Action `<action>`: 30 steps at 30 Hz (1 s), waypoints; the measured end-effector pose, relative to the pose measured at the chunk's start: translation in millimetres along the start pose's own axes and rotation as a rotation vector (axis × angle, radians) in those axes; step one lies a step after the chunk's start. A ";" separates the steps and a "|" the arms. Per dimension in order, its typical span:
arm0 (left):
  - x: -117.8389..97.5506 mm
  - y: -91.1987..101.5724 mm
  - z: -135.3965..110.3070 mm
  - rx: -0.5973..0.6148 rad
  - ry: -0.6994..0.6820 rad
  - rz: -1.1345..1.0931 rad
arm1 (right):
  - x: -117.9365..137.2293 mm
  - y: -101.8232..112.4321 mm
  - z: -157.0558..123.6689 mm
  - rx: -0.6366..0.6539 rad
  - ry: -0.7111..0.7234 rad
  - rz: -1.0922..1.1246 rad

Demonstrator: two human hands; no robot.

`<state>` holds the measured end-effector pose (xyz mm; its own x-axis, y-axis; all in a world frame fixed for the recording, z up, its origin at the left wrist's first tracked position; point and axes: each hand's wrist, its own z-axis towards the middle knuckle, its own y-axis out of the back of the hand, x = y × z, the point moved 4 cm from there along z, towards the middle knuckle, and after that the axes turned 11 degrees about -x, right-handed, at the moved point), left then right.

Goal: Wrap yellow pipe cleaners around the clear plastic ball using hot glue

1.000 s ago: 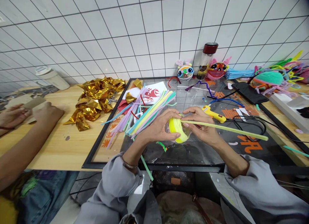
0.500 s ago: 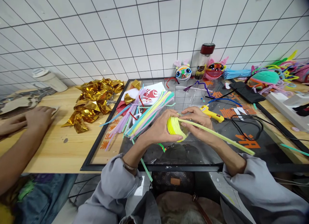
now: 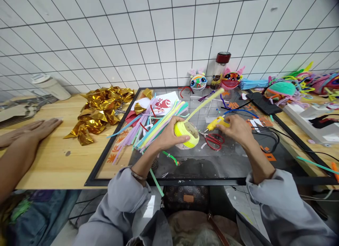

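My left hand [image 3: 171, 135] is closed around a small round clear cup wrapped in yellow pipe cleaner [image 3: 185, 135], tilted so its open mouth faces right. From its rim a loose yellow pipe cleaner [image 3: 205, 104] sticks up to the right. At the handle end of a yellow glue gun [image 3: 215, 123], my right hand [image 3: 236, 129] has its fingers closed on it; the gun's nozzle points left toward the cup. Red-handled scissors [image 3: 215, 141] lie between the two hands, just below the gun. A bundle of pastel pipe cleaners [image 3: 159, 127] rests behind my left wrist.
Gold foil pieces [image 3: 97, 108] pile up at left, near another person's hands [image 3: 39, 131]. Two decorated animal-face balls and a bottle [image 3: 221, 67] stand along the wall. A black phone [image 3: 263, 103], a power strip [image 3: 307, 122] and a black cord lie at right.
My right hand has let go of the yellow pipe cleaner and moved right onto the glue gun. The pipe cleaner's loose end now points up instead of right; the scissors have come into view.
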<state>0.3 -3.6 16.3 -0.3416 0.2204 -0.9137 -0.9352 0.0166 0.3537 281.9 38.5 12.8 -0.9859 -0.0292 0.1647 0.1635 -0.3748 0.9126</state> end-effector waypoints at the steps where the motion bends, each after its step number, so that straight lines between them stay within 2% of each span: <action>1: -0.1 0.4 0.5 0.006 0.007 -0.013 | 2.4 -1.5 -2.1 0.059 0.015 -0.087; 5: -0.6 1.3 1.8 0.012 0.011 -0.041 | 11.3 -4.1 -5.9 0.170 0.044 -0.218; 10: -1.2 2.0 2.1 0.022 0.004 -0.036 | 8.0 -9.0 -2.3 0.147 -0.021 -0.129; 12: -1.9 2.4 2.0 0.022 0.004 -0.042 | 4.2 -9.5 0.5 0.052 -0.056 -0.034; 15: -2.2 2.9 2.3 0.012 -0.006 -0.042 | 1.0 -3.4 3.5 -0.195 -0.088 0.191; 19: -0.7 2.8 3.2 0.012 -0.032 -0.031 | 9.2 10.8 -1.3 -0.453 -0.032 0.449; 24: 1.6 1.2 3.8 0.037 -0.037 -0.057 | 32.9 21.3 -19.3 -0.568 0.070 0.604; 30: 2.9 -1.1 2.8 0.048 -0.029 -0.103 | 45.8 21.1 -35.6 -0.661 0.092 0.594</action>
<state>0.6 -0.3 13.8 -0.2404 0.2429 -0.9398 -0.9595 0.0868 0.2679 238.9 -3.7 26.3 -0.7486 -0.4524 0.4847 0.6227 -0.7308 0.2796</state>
